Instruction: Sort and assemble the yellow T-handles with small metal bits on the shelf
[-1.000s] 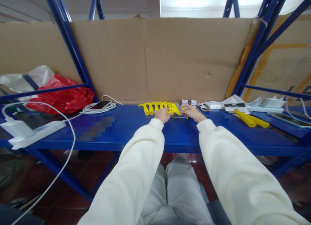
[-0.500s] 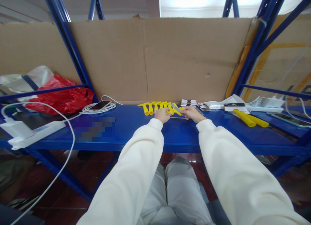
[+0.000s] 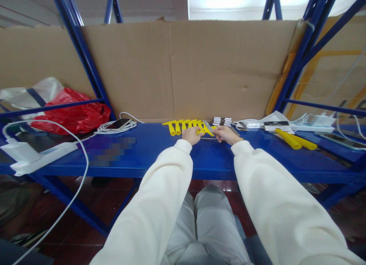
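Observation:
My left hand [image 3: 192, 135] is closed around the handle of a yellow T-shaped scraper [image 3: 208, 130], just above the blue shelf. My right hand [image 3: 225, 134] pinches a flat grey blade-like strip [image 3: 207, 125], which slants up and left against the scraper's head. Fingers hide part of both pieces, so I cannot tell how far they are joined. Left of and behind my hands, several more yellow T-shaped scrapers [image 3: 172, 128] lie side by side in a row. Beyond my right hand stands a stack of small white-and-black packets [image 3: 222, 121].
Two yellow tubes [image 3: 294, 140] lie on the blue shelf [image 3: 160, 156] at the right, near white packets and a card [image 3: 276, 126]. A coiled white cable [image 3: 116, 128], power strip [image 3: 48, 156] and red bag [image 3: 74, 110] are at the left. Cardboard [image 3: 171, 70] stands behind.
The grey strip has turned slightly steeper and shifted a little right against the yellow scraper's head. Both hands stay in nearly the same place.

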Demonstrator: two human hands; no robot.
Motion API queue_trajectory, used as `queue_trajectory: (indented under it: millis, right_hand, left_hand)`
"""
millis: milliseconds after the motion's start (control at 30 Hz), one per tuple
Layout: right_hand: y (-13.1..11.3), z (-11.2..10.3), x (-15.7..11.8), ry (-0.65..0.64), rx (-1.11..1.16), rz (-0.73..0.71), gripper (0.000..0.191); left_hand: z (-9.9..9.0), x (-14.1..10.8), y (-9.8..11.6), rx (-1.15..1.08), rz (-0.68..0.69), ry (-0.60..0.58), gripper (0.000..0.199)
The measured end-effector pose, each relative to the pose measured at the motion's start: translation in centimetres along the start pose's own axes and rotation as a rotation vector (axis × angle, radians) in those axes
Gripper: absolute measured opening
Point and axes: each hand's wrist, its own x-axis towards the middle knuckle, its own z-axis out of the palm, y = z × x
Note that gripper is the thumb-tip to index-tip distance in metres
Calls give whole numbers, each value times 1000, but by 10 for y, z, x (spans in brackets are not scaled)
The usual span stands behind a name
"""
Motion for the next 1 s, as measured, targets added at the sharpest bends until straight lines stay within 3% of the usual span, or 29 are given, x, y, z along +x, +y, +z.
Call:
queue_trajectory:
  millis: [267,567,1000]
  right_hand:
    - [1,2,-1,-29,55,9,34]
    - [-3,11,-2,51,90,50,39]
    - [-7,8,-7,-20,106,52,32]
  left_hand:
    - [2,0,-1,57,32,-4,38]
    - [4,-7,4,137,206,-85,58]
    - [5,-7,1,153,200,-90,68]
